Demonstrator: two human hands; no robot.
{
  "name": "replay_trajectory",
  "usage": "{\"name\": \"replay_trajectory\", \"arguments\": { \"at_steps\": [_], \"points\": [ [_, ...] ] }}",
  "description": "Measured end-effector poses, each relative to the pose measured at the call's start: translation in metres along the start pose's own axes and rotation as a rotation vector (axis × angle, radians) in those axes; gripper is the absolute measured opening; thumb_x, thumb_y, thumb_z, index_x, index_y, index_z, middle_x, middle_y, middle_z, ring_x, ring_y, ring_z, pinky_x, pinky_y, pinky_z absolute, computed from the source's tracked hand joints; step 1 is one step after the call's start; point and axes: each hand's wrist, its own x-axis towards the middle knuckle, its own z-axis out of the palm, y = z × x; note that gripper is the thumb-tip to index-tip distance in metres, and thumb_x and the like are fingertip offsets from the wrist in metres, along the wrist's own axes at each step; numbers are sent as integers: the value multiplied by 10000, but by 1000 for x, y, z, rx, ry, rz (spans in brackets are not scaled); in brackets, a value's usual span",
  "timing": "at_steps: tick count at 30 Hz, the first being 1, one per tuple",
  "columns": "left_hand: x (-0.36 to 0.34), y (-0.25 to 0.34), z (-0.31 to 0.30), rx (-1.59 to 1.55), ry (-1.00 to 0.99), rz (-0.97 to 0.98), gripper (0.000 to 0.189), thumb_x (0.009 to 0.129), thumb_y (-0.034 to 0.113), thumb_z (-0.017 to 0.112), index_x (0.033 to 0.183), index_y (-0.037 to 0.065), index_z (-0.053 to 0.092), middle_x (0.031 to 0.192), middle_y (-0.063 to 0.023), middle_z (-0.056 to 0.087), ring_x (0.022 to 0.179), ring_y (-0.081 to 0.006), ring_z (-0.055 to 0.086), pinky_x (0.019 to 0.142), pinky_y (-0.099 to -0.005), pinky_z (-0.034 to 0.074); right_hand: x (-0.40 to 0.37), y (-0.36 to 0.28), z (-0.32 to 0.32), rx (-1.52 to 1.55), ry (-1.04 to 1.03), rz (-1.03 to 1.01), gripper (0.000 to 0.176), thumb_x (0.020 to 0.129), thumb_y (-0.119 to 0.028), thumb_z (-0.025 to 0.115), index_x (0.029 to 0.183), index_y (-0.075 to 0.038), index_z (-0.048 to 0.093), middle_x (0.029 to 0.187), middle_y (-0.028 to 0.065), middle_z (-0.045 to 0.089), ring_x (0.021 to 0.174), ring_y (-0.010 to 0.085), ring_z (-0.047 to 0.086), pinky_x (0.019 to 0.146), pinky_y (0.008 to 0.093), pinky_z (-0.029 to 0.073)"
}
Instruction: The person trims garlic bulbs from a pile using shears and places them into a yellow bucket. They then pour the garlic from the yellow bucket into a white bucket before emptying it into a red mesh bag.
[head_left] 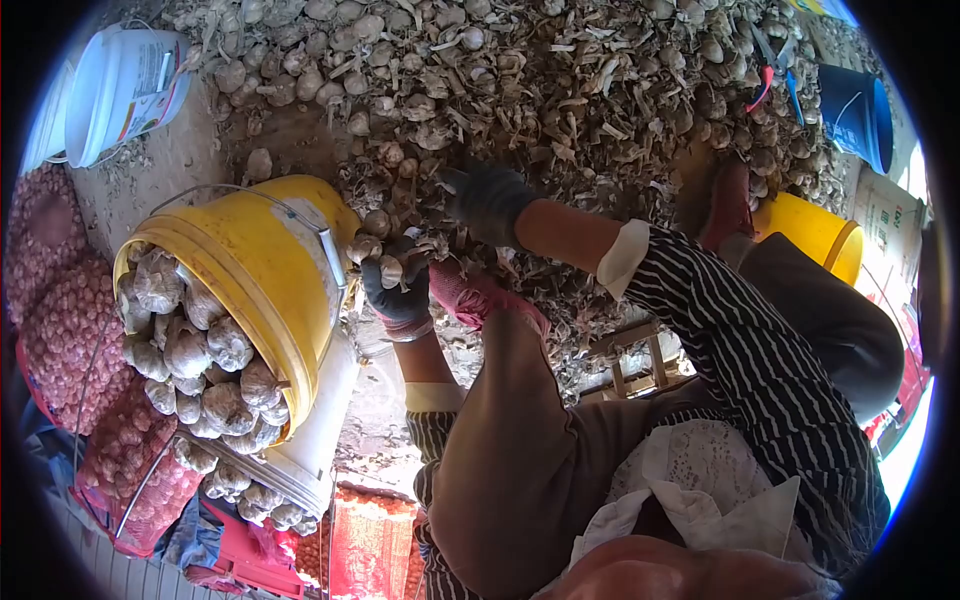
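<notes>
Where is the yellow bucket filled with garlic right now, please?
In the head view, the yellow bucket sits left of centre, just beside the left hand, which grips a garlic bulb; red mesh sacks lie further left.

dark gloves (400, 295), black-and-white striped sleeves (740, 340) with white cuffs (622, 258), brown trousers (520, 450), pink shoes (470, 295), white lace apron (700, 470)
</notes>
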Motion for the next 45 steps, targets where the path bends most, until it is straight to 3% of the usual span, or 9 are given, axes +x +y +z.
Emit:
{"name": "replay_trajectory", "arguments": {
  "at_steps": [14, 19, 25, 27, 29, 33, 37, 41, 45],
  "points": [
    [-9, -8, 41, 414, -242, -79, 212, 934, 177, 520, 1105, 64, 573, 898, -25, 565, 834, -95, 532, 564, -217, 408, -38, 36, -68, 822, 67, 42, 399, 710, -204, 769, 1092, -151, 666, 1114, 106, 643, 1055, 227, 613, 907, 368, 500],
    [-19, 3, 253, 480, -70, -250, 225, 926, 201, 565, 1122, 95, 586, 907, -18, 557, 793, -121, 515, 608, -269, 422, -141, 38, -220, 883, 388, -254, 373, 751, -152, 787, 1097, -102, 658, 1038, 25, 677, 982, 143, 623, 893, 306, 505],
    [-62, -80, 483, 560, -599, -430, 253, 931, 245, 570, 1149, 117, 565, 990, -2, 627, 918, -129, 577, 580, -245, 432, -356, 73, -331, 946, 762, -271, 347, 815, -134, 734, 1141, -74, 630, 1059, 26, 656, 979, 115, 611, 905, 271, 490],
    [-81, -148, 514, 563, -730, -536, 245, 930, 251, 570, 1137, 121, 564, 984, 11, 639, 905, -120, 589, 576, -240, 440, -451, 118, -330, 1098, 365, -686, 471, 920, -181, 604, 1353, -65, 458, 1395, 158, 448, 1282, 239, 437, 1087, 335, 315],
    [-113, -226, 526, 587, -863, -667, 250, 922, 272, 578, 1115, 114, 563, 981, 17, 637, 876, -119, 598, 589, -233, 464, -528, 71, -283, 1016, 1033, -76, 328, 859, -112, 674, 1172, -51, 599, 1089, 28, 637, 1009, 126, 604, 907, 279, 494],
    [-172, -369, 508, 791, -712, -1041, 296, 897, 344, 599, 1138, 180, 550, 1053, -23, 604, 904, -151, 590, 672, -306, 515, -639, 101, -190, 1176, 1174, 323, 307, 871, -185, 668, 1147, -57, 627, 1107, 38, 651, 947, 102, 622, 826, 244, 514],
    [-144, -444, 477, 1452, -727, -1047, 579, 840, 569, 540, 1323, 264, 445, 1276, -59, 481, 1077, -226, 533, 914, -472, 421, -647, 178, -99, 1251, 700, 939, 532, 822, -400, 697, 1246, -102, 577, 1195, 80, 610, 1086, 178, 575, 882, 346, 485],
    [-94, -355, 504, 1312, -958, -990, 477, 973, 349, 422, 1384, 109, 394, 1341, -88, 478, 1111, -211, 539, 952, -354, 452, -615, 208, -60, 341, 765, 973, 588, 805, -504, 669, 1248, -128, 575, 1260, 149, 554, 1169, 261, 513, 993, 385, 399],
    [-45, -181, 474, 1283, -939, -419, 372, 977, 170, 499, 1316, 18, 491, 1261, -66, 569, 1087, -134, 581, 934, -242, 456, -562, 231, -110, 716, 729, 424, 280, 902, -123, 601, 1170, -41, 599, 1082, 90, 656, 979, 185, 621, 876, 272, 486]
  ]
}}
